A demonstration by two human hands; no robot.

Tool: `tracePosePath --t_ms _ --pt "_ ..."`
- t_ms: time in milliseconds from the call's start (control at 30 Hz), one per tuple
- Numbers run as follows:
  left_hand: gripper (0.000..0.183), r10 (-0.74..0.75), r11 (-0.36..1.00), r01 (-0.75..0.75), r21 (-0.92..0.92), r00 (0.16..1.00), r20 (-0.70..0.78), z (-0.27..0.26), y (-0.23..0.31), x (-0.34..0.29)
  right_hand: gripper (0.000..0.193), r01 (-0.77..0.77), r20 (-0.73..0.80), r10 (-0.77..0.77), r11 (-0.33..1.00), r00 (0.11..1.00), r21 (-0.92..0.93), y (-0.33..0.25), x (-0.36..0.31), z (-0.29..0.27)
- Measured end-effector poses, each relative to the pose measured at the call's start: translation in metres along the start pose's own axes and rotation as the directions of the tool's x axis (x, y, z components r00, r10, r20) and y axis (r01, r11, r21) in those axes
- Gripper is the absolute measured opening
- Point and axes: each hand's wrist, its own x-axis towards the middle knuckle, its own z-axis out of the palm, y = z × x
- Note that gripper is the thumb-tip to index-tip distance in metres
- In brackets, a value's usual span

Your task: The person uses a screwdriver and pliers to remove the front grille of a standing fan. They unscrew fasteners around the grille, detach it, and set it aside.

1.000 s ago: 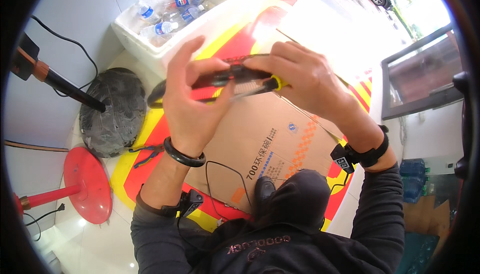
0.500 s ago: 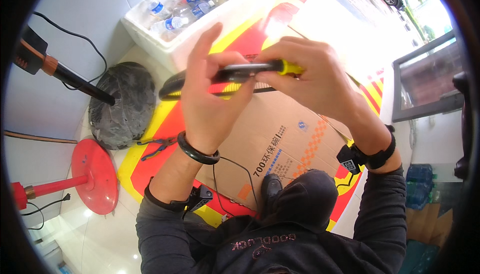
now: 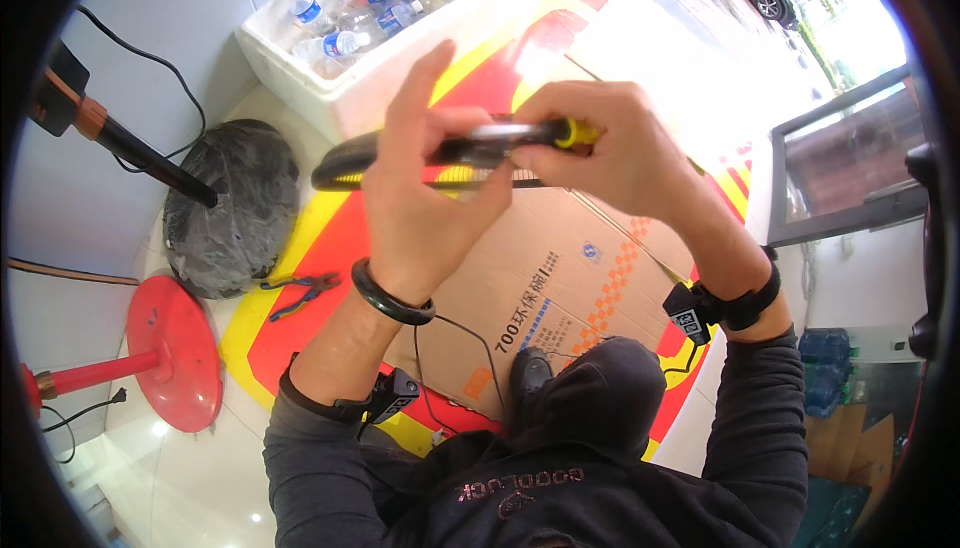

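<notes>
My left hand (image 3: 415, 193) is closed, thumb and some fingers around a black round-rimmed thing (image 3: 345, 168) with fine ribs, seen nearly edge-on; its index finger points up. My right hand (image 3: 610, 143) is closed on a black tool with a yellow end (image 3: 575, 134). The tool's black shaft part lies against the rimmed thing between both hands. Motion blur and my fingers hide where they meet, so I cannot tell whether they are joined. Below them lies a flattened cardboard box (image 3: 540, 248). A pair of pliers (image 3: 300, 293) with blue handles rests left of my left forearm.
A white foam box (image 3: 300, 88) with several plastic bottles stands at the far left. On the left are a black pole stand on a plastic-wrapped round base (image 3: 235, 228) and a red round-based stand (image 3: 185, 368). A dark-framed panel (image 3: 850, 168) is at the right.
My view has shifted slightly, so the surroundings sit a little further left. Both hands keep nearly the same places and holds, with small blurred movement at the tool.
</notes>
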Motion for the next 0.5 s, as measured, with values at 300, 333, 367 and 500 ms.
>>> tracePosePath --t_ms 300,333,367,500 --pt "0.082 -0.06 0.997 0.063 0.04 0.996 -0.067 -0.031 -0.006 0.008 0.023 -0.074 -0.045 0.068 0.987 0.997 -0.145 -0.001 -0.015 -0.016" --pt "0.082 -0.071 0.997 0.072 0.024 0.995 -0.071 -0.03 -0.006 0.008 0.022 -0.029 -0.04 0.023 0.987 0.999 -0.156 0.001 -0.014 -0.016" --pt "0.082 -0.078 0.997 0.078 0.001 0.994 -0.073 -0.03 -0.006 0.007 0.022 -0.013 -0.031 0.007 0.986 0.999 -0.168 0.002 -0.014 -0.018" --pt "0.082 -0.095 0.994 0.097 0.058 0.995 -0.04 -0.031 -0.005 0.009 0.022 0.035 0.017 -0.033 0.979 0.999 -0.2 0.006 -0.013 -0.022"
